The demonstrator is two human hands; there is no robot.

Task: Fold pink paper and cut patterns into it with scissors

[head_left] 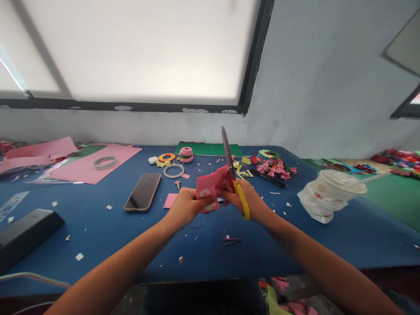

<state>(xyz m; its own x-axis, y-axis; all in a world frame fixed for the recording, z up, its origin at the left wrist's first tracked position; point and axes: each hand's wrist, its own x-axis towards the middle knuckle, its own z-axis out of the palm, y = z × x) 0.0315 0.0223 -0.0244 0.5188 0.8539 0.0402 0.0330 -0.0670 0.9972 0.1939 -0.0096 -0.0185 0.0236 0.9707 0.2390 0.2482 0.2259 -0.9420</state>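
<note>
Near the middle of the view, my left hand (187, 204) pinches a folded pink paper (207, 187) with pale square marks on it. My right hand (241, 197) is closed around scissors (227, 153) with yellow handles, and its fingertips also meet the right side of the paper. The blades point up and away, above the paper's right part. Behind my left wrist lies a small pink paper square (170, 200) on the blue table (111, 236).
A phone (143, 192) and tape rings lie left of centre, pink sheets (98, 164) farther left. A black box (28, 234) sits at the left edge. Paper stars (274, 168) and a black pen (269, 178) are behind my right hand; a bagged cup (331, 190) stands right.
</note>
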